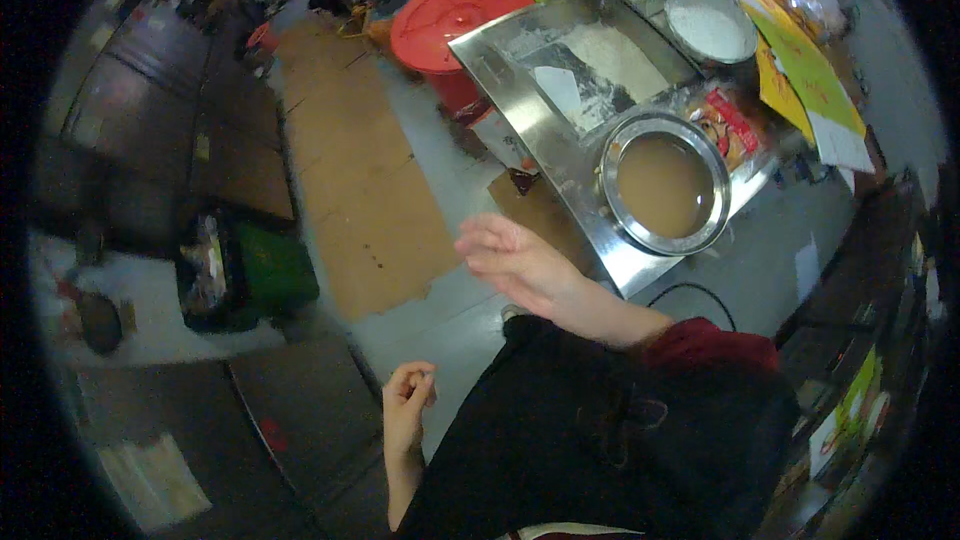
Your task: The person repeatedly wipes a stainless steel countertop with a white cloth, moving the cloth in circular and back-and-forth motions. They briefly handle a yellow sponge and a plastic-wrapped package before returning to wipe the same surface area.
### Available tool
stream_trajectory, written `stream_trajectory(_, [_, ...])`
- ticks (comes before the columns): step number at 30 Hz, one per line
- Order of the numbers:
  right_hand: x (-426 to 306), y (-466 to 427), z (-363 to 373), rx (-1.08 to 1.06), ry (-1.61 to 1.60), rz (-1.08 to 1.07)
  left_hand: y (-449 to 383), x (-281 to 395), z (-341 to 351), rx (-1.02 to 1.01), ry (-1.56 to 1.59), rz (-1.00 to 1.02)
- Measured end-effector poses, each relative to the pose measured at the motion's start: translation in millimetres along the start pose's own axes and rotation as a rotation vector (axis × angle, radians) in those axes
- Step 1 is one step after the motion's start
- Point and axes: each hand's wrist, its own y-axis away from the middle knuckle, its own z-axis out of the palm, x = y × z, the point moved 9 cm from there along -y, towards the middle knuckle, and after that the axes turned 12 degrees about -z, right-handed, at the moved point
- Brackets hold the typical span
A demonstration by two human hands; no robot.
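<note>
My left hand (409,399) hangs beside my dark clothing at the lower middle, its fingers loosely curled and nothing visible in them. My right hand (517,262) reaches across my front from a dark red sleeve (712,345). Its fingers are extended and slightly apart, blurred, and I see nothing held. Nearest to it is the front edge of a stainless steel table (540,150), a short way off. On the near corner of that table stands a round metal pot (664,184) of cloudy brownish liquid. Behind the pot, white powder like flour (611,60) is spread over the metal.
A red lidded bucket (457,22) stands left of the table. Flattened cardboard (367,180) covers part of the floor. A green bin (274,274) and dark cabinets (300,412) flank the left side. A bowl of white powder (711,22) and a red-labelled packet (724,124) lie on the right.
</note>
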Motion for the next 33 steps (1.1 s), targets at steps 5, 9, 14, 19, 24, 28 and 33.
stream_trajectory(5, [-13, -124, -20, -0.019, 0.644, -0.272, -80, 56, -46, 0.020, -0.045, 0.011])
stream_trajectory(9, [-59, -194, -56, 0.125, 1.608, -0.696, -173, 93, -78, 0.069, -0.119, 0.064])
stream_trajectory(14, [-95, -284, -169, 0.191, 1.920, -0.437, -344, 126, -97, -0.014, -0.244, 0.004])
stream_trajectory(19, [-147, -351, -305, 0.413, 2.050, 0.162, -551, 153, -79, -0.116, -0.356, -0.079])
stream_trajectory(24, [-218, -362, -395, 0.822, 2.009, 0.269, -719, 198, -19, -0.122, -0.622, 0.099])
stream_trajectory(28, [-226, -348, -459, 0.912, 1.965, 0.396, -795, 234, 74, -0.198, -0.658, 0.268])
stream_trajectory(33, [-218, -330, -537, 1.050, 1.892, 0.510, -832, 260, 175, -0.173, -0.670, 0.418])
